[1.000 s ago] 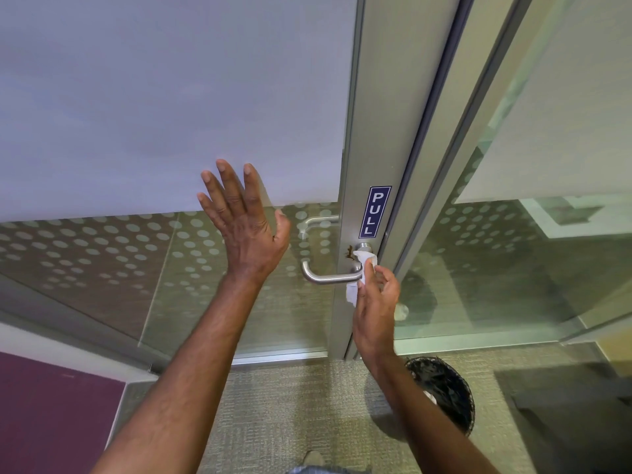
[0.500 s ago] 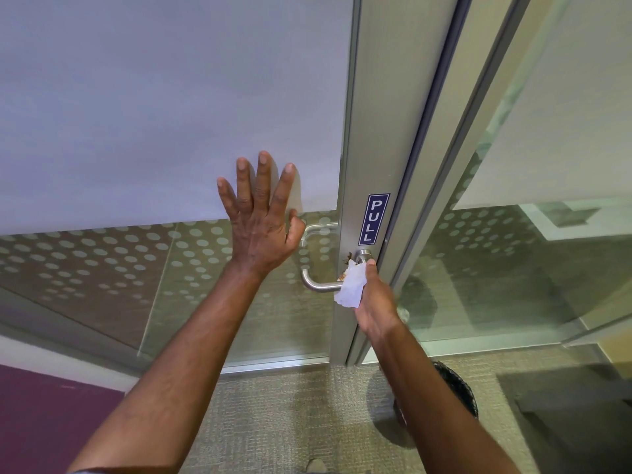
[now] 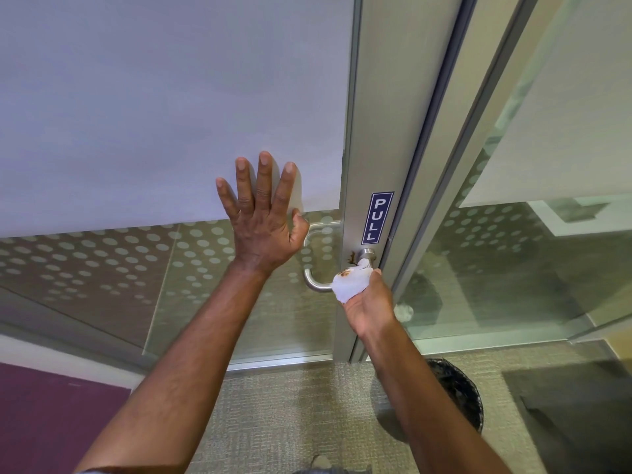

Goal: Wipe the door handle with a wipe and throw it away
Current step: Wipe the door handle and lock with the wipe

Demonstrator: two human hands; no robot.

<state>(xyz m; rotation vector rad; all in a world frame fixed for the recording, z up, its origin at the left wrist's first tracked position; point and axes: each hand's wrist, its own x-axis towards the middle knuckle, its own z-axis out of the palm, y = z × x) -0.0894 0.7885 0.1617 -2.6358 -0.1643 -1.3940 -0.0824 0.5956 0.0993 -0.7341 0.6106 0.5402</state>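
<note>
1. The right hand point(image 3: 371, 304) is cupped, palm up, around a bunched white wipe point(image 3: 351, 281), fingers closed under it and pressing it up against the door handle point(image 3: 316, 283) close to where the lever meets its round base

2. The left hand point(image 3: 263, 222) is spread wide and holds nothing; it lies flat on the frosted glass of the door point(image 3: 171, 114), just left of the handle, and looks to be steadying the door against the rubbing

3. The wipe is thin, soft and very light, so it crumples to whatever shape the fingers give it. Brown marks show on its upper face, so it is probably picking up the grime; a fresh fold would clean better. It is best held as a wad from below, as now, with a loose flap free to wrap round the bar

4. The handle is a stiff, smooth metal lever, likely slippery under a damp wipe. A brown smear point(image 3: 351, 259) sits on the frame beside its base. Closing the wipe right round the bar and sliding along to the bend should reach every side; pushing too hard may swing the lever down

5. A blue PULL sign point(image 3: 377, 217) sits on the door frame above the handle

6. A dark bin point(image 3: 461, 395) stands on the carpet below the right forearm, near enough for dropping the wipe once the handle is done
</note>
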